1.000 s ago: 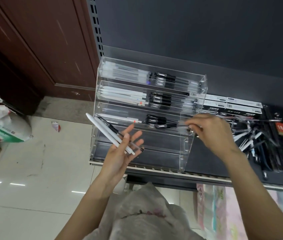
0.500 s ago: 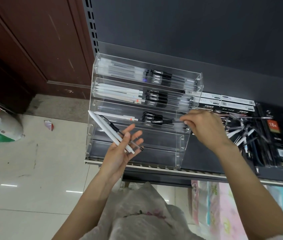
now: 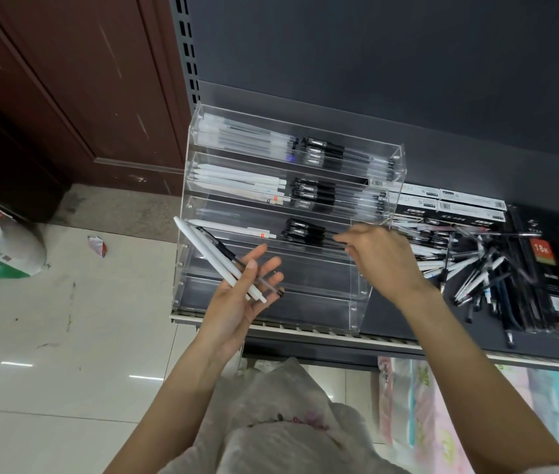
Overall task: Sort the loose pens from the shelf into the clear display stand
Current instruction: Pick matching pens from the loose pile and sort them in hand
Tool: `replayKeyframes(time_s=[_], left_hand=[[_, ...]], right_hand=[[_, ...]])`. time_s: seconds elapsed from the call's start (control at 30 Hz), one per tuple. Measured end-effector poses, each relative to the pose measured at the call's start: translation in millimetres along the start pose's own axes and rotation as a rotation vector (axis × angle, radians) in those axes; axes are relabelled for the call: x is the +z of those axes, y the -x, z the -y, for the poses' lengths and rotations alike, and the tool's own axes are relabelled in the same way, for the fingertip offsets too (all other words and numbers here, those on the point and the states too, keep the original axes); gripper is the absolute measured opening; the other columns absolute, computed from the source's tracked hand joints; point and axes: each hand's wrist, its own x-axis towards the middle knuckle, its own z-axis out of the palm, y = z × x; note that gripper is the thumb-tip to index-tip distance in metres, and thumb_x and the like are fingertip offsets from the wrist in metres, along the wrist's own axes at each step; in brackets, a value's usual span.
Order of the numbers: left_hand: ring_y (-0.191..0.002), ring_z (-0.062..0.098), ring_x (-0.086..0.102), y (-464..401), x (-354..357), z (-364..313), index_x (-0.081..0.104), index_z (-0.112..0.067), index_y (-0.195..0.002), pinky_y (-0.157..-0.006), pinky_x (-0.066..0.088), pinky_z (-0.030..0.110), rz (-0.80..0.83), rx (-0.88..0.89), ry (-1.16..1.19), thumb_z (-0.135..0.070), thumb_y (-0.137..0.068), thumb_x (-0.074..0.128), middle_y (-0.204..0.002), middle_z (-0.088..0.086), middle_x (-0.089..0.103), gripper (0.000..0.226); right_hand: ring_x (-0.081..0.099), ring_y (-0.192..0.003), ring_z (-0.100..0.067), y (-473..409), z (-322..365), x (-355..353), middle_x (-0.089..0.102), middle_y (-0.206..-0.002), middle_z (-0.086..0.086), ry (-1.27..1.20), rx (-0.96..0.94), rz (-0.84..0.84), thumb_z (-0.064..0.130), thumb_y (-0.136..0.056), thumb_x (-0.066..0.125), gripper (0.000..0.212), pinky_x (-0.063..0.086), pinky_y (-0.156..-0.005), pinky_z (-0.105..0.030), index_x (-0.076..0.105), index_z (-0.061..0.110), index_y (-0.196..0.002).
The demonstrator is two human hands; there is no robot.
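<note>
The clear display stand [image 3: 356, 278] sits at the left end of the dark shelf [image 3: 544, 340], its tiers stepped from near to far. The upper three tiers hold white pens on the left and black-grip pens on the right; the two nearest tiers look bare. The left hand [image 3: 237, 302] is palm-up in front of the stand, fingers spread, with the thumb pinning a small bundle of pens [image 3: 216, 258], white and clear, across the palm. The right hand [image 3: 380, 258] reaches into the third tier, fingertips pinching a thin black pen [image 3: 305, 230] laid among the black-grip pens. Loose pens [image 3: 469, 268] lie heaped on the shelf, right of the stand.
</note>
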Motion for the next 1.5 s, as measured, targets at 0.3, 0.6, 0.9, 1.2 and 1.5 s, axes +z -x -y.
replayKeyframes(time_s=[0.3, 0.6, 0.9, 1.2, 1.5], left_hand=[[-0.094, 0.013, 0.068, -1.5, -0.6, -0.4, 0.061, -0.024, -0.120, -0.084, 0.056, 0.031, 0.011, 0.001, -0.006, -0.024, -0.097, 0.044, -0.100, -0.002, 0.073, 0.028], [-0.103, 0.015, 0.066, 0.7, 0.9, -6.6, 0.060, -0.023, -0.122, -0.081, 0.056, 0.030, 0.016, -0.003, 0.046, -0.024, -0.097, 0.044, -0.110, -0.002, 0.070, 0.030], [-0.099, 0.011, 0.066, 9.9, -4.9, -17.6, 0.054, -0.020, -0.129, -0.078, 0.056, 0.027, 0.069, 0.077, 0.150, -0.028, -0.089, 0.044, -0.112, -0.002, 0.069, 0.041], [-0.106, 0.020, 0.064, 7.4, -12.2, -11.5, 0.056, -0.015, -0.128, -0.086, 0.055, 0.034, 0.012, 0.080, 0.100, -0.026, -0.094, 0.045, -0.113, 0.008, 0.068, 0.038], [-0.051, 0.007, 0.027, 5.2, -32.7, -3.9, 0.061, -0.010, -0.103, -0.049, 0.037, 0.016, -0.166, 0.100, 0.075, -0.023, -0.100, 0.039, -0.058, -0.006, 0.026, 0.026]], right_hand=[[0.066, -0.079, -0.022, 5.9, 10.8, 11.7, 0.069, -0.096, -0.001, -0.082, 0.010, -0.097, -0.002, -0.084, 0.058, 0.027, 0.054, -0.060, -0.033, 0.073, 0.017, -0.097], [0.064, -0.076, -0.015, 12.5, 43.5, 0.8, 0.068, -0.091, 0.003, -0.258, 0.006, -0.265, 0.009, -0.089, 0.059, 0.016, 0.050, -0.060, -0.026, 0.069, 0.017, -0.098], [0.059, -0.077, -0.006, 9.1, 123.2, 6.6, 0.067, -0.082, 0.010, -0.554, -0.086, -0.136, 0.026, -0.084, 0.068, 0.008, 0.040, -0.064, -0.020, 0.063, 0.022, -0.089], [0.063, -0.079, -0.006, 0.9, 109.7, 13.6, 0.070, -0.085, 0.013, -0.577, -0.095, -0.183, 0.020, -0.081, 0.071, 0.016, 0.055, -0.065, -0.029, 0.068, 0.026, -0.096], [0.059, -0.057, -0.001, 44.5, 2.7, 36.2, 0.072, -0.076, 0.008, -0.237, 0.000, -0.169, 0.018, -0.072, 0.080, 0.018, 0.041, -0.049, -0.012, 0.074, 0.027, -0.087]])
